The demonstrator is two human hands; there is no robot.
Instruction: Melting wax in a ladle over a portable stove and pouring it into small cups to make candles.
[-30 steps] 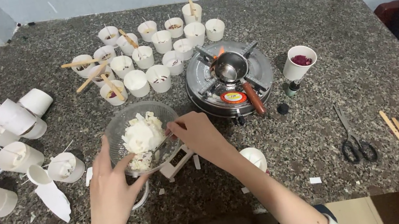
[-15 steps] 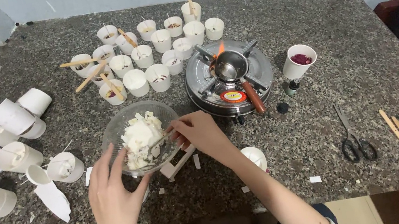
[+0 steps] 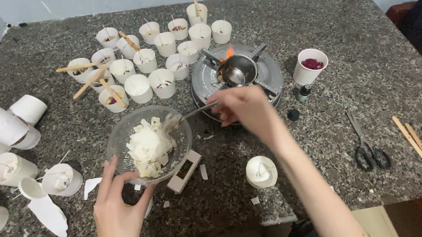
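A speckled grey stone table [image 3: 352,9] full of small things.

On it lie many white cups [image 3: 155,59], a glass bowl [image 3: 118,145], a round metal stove [image 3: 204,79], black scissors [image 3: 365,147], wooden sticks [image 3: 417,136] and a white candle [image 3: 261,172].
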